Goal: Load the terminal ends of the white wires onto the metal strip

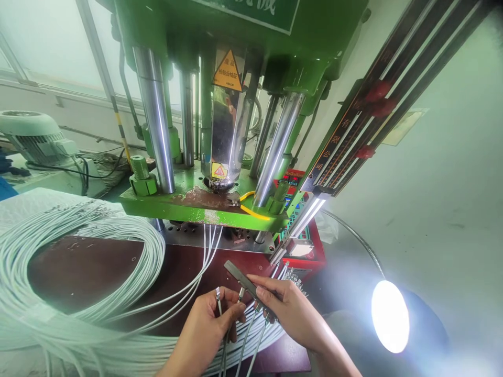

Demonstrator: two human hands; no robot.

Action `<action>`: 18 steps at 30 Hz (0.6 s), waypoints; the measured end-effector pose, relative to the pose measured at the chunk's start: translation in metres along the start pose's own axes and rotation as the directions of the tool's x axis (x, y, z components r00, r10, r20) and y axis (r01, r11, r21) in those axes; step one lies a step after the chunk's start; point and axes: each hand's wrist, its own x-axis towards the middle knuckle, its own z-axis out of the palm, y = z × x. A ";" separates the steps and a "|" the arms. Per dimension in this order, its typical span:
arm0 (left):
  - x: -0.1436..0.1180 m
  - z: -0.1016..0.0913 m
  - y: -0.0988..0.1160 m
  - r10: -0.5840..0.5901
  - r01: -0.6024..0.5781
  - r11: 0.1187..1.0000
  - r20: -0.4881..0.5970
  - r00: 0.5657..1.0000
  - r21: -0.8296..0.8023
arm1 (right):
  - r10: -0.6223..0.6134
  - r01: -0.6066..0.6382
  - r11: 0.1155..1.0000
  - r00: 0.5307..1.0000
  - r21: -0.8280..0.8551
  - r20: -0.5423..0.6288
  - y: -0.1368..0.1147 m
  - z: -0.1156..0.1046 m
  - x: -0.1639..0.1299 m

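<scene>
My left hand (210, 322) pinches a thin cable with a metal end (241, 294) between thumb and forefinger. Another cable with a shiny metal tip (218, 294) passes between its fingers. My right hand (288, 306) grips a dark grey metal bar (234, 272), slanted from upper left to lower right. The cable end at my left fingertips meets the underside of this bar. More cables (242, 340) hang down from the bar below my right hand; their upper ends are partly hidden by the fingers.
A green press (168, 210) with steel columns stands ahead, with yellow-handled pliers (251, 209) on its plate. Several white cables (204, 262) run out beneath it. A large cable coil (151, 262) lies left on the dark red table (78, 272). A lit lamp (390, 317) stands right.
</scene>
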 end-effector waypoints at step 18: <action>0.003 0.001 0.002 -0.057 0.093 0.976 0.182 0.982 -0.197 | 0.010 -0.010 0.999 1.000 -0.048 -0.003 -0.004 0.003 -0.001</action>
